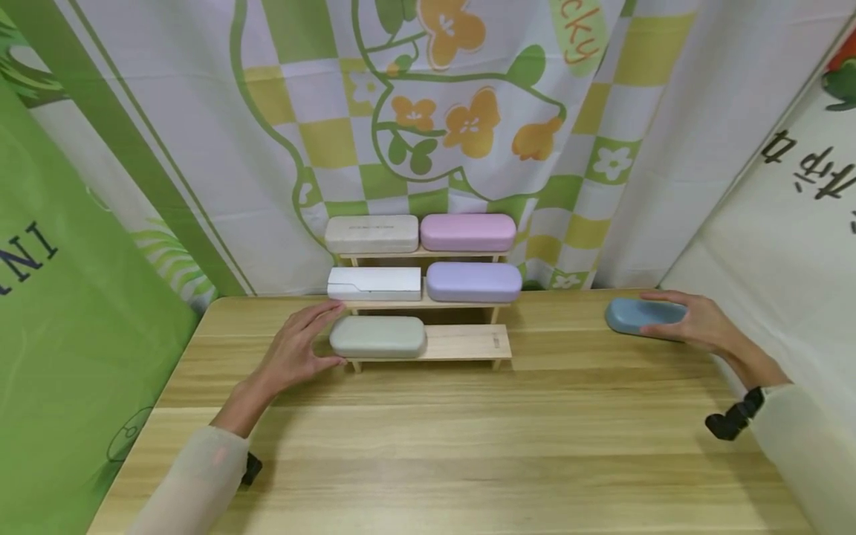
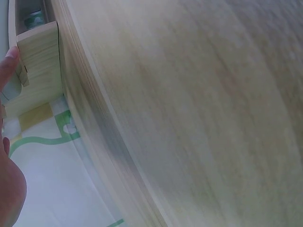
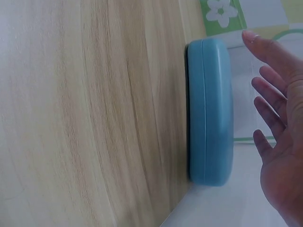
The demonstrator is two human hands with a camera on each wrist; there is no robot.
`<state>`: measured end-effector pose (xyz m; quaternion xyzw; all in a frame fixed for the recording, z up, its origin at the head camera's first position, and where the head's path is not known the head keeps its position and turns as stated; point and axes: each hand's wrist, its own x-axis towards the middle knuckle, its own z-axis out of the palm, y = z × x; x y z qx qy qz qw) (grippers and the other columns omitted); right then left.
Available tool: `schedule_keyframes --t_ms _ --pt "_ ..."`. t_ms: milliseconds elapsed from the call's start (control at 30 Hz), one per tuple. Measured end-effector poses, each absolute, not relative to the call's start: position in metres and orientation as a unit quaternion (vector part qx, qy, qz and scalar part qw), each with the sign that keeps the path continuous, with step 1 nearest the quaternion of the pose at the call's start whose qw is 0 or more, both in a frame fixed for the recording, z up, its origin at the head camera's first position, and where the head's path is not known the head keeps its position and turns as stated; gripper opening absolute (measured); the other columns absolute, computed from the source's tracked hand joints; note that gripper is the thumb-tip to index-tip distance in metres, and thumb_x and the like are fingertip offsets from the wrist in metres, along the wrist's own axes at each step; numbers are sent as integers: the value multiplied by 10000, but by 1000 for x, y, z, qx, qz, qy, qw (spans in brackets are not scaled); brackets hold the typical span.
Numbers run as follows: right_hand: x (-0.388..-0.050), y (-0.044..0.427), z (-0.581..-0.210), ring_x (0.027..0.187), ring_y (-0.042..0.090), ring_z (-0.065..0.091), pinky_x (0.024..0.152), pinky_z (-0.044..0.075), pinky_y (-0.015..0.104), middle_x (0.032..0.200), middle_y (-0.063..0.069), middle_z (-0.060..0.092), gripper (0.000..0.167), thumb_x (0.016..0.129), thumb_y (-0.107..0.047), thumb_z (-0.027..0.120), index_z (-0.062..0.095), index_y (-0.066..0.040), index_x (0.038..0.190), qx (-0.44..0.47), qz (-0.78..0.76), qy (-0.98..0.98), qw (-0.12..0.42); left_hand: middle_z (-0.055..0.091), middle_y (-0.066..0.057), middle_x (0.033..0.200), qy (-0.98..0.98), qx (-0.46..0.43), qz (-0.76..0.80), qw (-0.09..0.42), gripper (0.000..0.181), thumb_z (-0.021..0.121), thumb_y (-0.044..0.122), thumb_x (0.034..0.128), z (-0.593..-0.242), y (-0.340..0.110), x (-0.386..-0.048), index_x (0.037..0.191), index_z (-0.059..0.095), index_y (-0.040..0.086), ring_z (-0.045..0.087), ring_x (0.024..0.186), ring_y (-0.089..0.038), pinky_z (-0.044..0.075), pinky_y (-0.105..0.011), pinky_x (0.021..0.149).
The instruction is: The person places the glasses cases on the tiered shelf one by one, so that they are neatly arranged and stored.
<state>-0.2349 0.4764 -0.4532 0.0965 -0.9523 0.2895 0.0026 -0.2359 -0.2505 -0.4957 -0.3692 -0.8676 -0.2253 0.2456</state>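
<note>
A blue glasses case [image 1: 628, 316] lies on the table at the right. My right hand [image 1: 695, 321] is over its right part; in the right wrist view that hand [image 3: 284, 104] has its fingers spread, apart from the case [image 3: 210, 113]. To the left, my left hand [image 1: 301, 348] is at the left end of a three-step wooden stand [image 1: 464, 342], thumb by the lowest board and fingers by the middle one. Beside this hand, a grey-green glasses case [image 1: 377, 336] sits on the lowest step. Only part of the left hand [image 2: 10, 184] shows in the left wrist view, a fingertip touching the stand.
White [image 1: 374, 284] and lavender [image 1: 473, 282] cases share the middle step. Cream [image 1: 371, 234] and pink [image 1: 468, 232] cases stand on the top step. A patterned curtain [image 1: 468, 163] hangs behind the wooden table [image 1: 428, 446], with a green cloth [image 1: 60, 334] at the left.
</note>
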Motion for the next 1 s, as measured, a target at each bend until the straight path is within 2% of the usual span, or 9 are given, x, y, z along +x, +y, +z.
schedule_keyframes --t_ms 367,600,867,1000 --pt "-239 491 -464 1361 664 384 1039 359 776 1527 437 417 807 840 -323 909 562 31 1477 64 276 -959 -16 586 -191 1489 -859 -377 -232 258 1144 1097 191 488 -497 -251 -238 1485 572 -8 569 1323 -424 473 -596 1076" --pt "-238 500 -472 1330 683 391 1029 363 770 1519 472 384 861 836 -329 909 520 58 1499 57 263 -963 -17 588 -192 1487 -858 -380 -227 262 1133 1093 232 502 -497 -251 -237 1482 576 -4 574 1317 -428 476 -594 1084" --pt "-240 509 -478 1370 698 329 1060 332 790 1564 472 312 913 868 -350 882 440 57 1555 41 267 -961 -56 589 -193 1485 -857 -381 -227 262 1136 1094 222 495 -497 -251 -238 1480 578 -5 577 1312 -434 476 -597 1079" --pt "-242 510 -478 1359 695 349 1055 345 778 1549 480 327 909 854 -326 894 449 66 1542 43 267 -961 -49 587 -192 1488 -859 -378 -228 259 1136 1092 224 500 -496 -251 -237 1485 574 -2 572 1320 -430 470 -596 1090"
